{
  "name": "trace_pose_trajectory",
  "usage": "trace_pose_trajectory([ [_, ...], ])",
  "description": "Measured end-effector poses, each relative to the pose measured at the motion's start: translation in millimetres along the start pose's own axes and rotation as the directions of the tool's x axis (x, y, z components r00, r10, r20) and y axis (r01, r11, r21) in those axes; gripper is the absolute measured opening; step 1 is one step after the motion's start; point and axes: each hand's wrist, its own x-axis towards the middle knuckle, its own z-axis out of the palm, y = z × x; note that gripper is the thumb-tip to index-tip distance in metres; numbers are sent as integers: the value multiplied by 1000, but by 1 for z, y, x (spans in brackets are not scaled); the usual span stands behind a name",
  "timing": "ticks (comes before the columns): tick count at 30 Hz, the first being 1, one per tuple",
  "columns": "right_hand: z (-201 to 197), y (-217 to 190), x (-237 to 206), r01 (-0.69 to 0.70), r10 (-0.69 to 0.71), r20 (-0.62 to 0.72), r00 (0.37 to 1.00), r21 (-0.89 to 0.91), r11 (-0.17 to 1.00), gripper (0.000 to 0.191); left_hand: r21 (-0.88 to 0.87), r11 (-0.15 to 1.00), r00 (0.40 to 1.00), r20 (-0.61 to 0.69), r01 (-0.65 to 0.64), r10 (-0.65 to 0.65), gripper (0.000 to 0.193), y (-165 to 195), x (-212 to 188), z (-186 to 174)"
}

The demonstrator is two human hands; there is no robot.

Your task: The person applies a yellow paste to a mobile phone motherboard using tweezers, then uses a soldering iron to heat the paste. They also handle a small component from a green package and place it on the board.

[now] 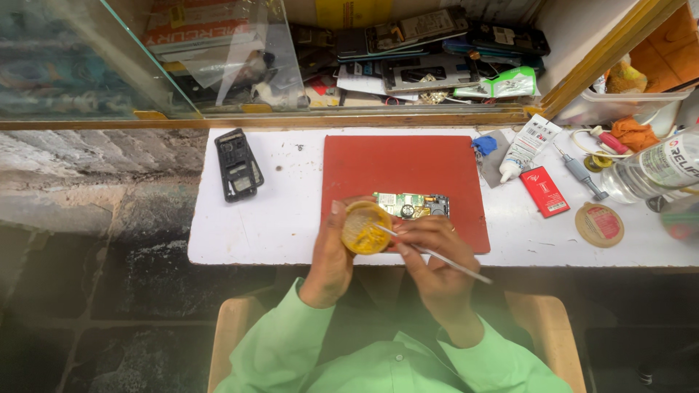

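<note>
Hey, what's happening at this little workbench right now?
A person in a green shirt sits at a white table. The left hand holds a small round tin of yellow paste, and the right hand dips a thin metal tool into it. A bare circuit board lies on the red mat just beyond.

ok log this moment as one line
left hand: holds yellow paste tin | right hand: thin metal tool, tip in tin | circuit board on red mat

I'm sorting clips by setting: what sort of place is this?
Most likely a phone repair bench: a bare circuit board on a red mat, an opened phone shell, and stacked phone parts behind the glass.
</note>
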Motion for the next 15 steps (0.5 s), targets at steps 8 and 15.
trace_pose_trajectory([
  [8, 10, -7, 13, 277, -285, 30, 958, -350, 895, 22, 75, 997, 999, 45, -5, 2, 61, 0, -3, 17],
  [15, 8, -2, 9, 224, -231, 14, 973, -305, 925, 21, 126, 991, 997, 77, -34, 24, 59, 3, -5, 17],
])
